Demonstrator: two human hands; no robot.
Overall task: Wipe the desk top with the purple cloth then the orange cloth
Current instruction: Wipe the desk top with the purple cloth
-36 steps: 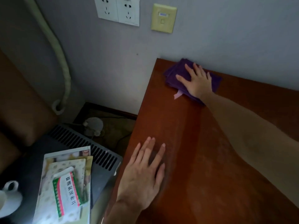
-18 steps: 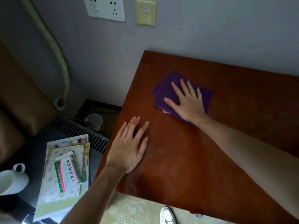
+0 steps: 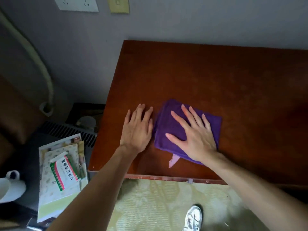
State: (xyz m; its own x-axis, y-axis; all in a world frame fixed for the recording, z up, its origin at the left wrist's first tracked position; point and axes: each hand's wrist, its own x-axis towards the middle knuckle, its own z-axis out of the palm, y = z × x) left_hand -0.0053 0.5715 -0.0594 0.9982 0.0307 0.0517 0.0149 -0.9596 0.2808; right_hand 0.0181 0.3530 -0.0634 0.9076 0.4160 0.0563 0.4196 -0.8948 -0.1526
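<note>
A folded purple cloth lies on the reddish-brown desk top, near its front left part, with a pale label sticking out at its near edge. My right hand presses flat on the cloth, fingers spread. Just left of the cloth, my left hand rests flat on the bare wood, holding nothing. No orange cloth is in view.
The desk's back edge meets a grey wall with sockets. Left of the desk, a low dark unit carries booklets and a medicine box, and a white cup. A shoe stands on pale patterned carpet below the front edge.
My right hand has dragged the purple cloth from the desk's far left corner toward the front edge. My left hand stayed flat on the wood. The camera tilted downward.
</note>
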